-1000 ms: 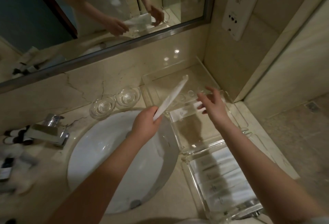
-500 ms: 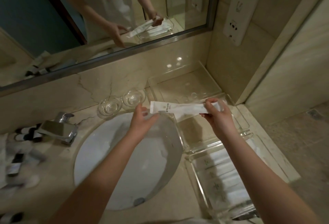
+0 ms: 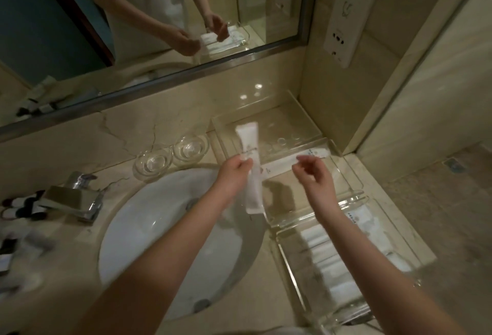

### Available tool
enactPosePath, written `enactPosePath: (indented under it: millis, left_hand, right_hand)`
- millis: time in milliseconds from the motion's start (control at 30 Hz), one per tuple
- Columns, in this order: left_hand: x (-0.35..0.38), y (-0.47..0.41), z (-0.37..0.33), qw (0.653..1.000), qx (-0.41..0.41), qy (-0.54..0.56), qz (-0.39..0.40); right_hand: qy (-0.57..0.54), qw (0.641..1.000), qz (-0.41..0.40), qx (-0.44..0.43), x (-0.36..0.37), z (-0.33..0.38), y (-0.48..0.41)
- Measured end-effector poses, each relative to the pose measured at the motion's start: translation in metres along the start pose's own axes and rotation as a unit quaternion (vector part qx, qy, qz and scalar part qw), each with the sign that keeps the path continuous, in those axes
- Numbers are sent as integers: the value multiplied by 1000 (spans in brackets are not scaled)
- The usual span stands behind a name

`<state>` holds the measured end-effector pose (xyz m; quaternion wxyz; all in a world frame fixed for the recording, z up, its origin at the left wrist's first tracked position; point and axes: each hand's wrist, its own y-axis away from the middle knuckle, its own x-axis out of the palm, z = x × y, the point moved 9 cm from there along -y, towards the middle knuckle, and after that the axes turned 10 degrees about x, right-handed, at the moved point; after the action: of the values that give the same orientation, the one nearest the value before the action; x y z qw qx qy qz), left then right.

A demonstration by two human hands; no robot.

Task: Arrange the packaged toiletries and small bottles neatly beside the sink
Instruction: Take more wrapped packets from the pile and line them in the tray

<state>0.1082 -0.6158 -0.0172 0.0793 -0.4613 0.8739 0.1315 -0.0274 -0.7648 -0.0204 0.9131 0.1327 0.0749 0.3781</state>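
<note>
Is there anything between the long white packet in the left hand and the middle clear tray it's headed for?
Nothing blocks it. The left hand holds the white packet just above the middle clear tray's left edge. One flat packet already lies across the tray's far end, with the right hand over it; the nearer floor looks bare.

The sink [image 3: 165,230] sits at centre, with the faucet [image 3: 73,200] on its far left. Two glass dishes [image 3: 171,154] lie side by side behind the sink. Right of the sink, three clear trays run near to far: the nearest tray [image 3: 290,260] holds packets [image 3: 335,262], one packet [image 3: 292,160] lies in the middle tray [image 3: 351,174], and the farthest tray [image 3: 306,118] is in the corner.
</note>
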Motion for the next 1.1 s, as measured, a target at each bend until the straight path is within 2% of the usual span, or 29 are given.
enactPosePath:
  millis: [67,133,233,367,467,533,600,700,800,900,1000,1100]
  left_hand:
    - [18,2,-8,990,31,-98,100]
    - [38,5,-11,973,29,-139,182]
    - [61,3,-14,957,36,-155,241]
    - [72,-4,0,954,18,-170,245]
    - [72,-13,19,938,42,-259,226]
    - [71,-17,24,932,60,-298,198]
    - [78,-19,27,926,71,-317,193]
    - [94,-22,34,905,84,-351,224]
    - [102,-26,44,872,92,-406,258]
    - [104,-29,54,839,93,-461,273]
    - [104,-28,53,810,120,-512,258]
    - [100,-24,38,769,190,-576,202]
  right_hand:
    - [29,999,40,-22,-2,23,-14]
    - [45,993,108,-21,7,41,-24]
    - [63,989,135,-21,11,49,-34]
    - [53,998,41,10,-26,34,-53]
    - [31,996,-67,48,-72,16,-70]
    - [48,991,-106,73,-92,-3,-77]
    - [99,981,-141,88,-103,-21,-83]
    - [267,945,-176,76,-103,-28,-80]
    - [400,894,-198,-36,-92,-18,-70]
    - [478,860,-130,-128,-66,-26,-63]
    - [536,836,-38,-115,-45,-53,-63]
    - [562,824,23,-68,-36,-70,-65]
